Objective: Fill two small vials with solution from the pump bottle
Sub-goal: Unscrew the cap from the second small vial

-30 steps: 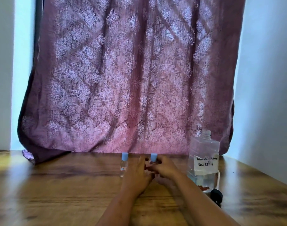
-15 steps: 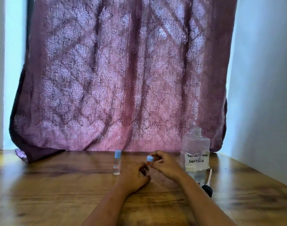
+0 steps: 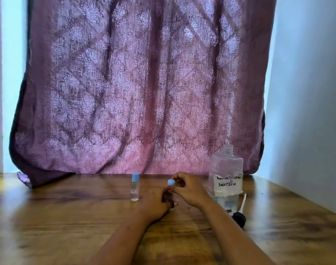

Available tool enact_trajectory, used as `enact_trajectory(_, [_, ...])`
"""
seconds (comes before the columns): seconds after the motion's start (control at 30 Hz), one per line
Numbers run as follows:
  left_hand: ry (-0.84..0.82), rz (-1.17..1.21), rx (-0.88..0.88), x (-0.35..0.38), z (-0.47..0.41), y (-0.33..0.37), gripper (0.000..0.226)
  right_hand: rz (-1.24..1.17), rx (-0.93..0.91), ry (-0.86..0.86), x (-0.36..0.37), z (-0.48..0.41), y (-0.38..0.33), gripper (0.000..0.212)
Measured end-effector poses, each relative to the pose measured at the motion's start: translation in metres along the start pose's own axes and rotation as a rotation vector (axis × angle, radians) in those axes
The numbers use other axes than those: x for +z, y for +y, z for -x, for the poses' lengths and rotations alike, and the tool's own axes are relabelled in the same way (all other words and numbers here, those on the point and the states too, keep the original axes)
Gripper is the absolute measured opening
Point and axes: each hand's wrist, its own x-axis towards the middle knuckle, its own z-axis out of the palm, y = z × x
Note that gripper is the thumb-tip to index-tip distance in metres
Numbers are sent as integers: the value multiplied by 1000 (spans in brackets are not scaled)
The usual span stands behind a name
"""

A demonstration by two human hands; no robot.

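Vial [image 3: 171, 182] nearer, in left hand [image 3: 157, 204] (right hand [image 3: 190, 190] atop)

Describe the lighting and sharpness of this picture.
Head view: backlit, daylight glowing through the curtain; the left hand gripping a vial and the right hand pinching its cap look dark and soft; the label on the pump bottle is partly blurred.

— How are the hands?
— The left hand [image 3: 157, 204] curls round a vial [image 3: 169, 193], knuckles up. The right hand [image 3: 190, 190], just beside it, pinches the cap [image 3: 171, 182].
— The forearms?
— Bare, stretched forward, angling together.
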Motion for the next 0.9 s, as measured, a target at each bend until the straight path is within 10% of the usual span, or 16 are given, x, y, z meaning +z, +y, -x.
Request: enact_trajectory(0.9, [-41,55,37,2,-3,0,34,182,-84,-121,1,4,-24,20])
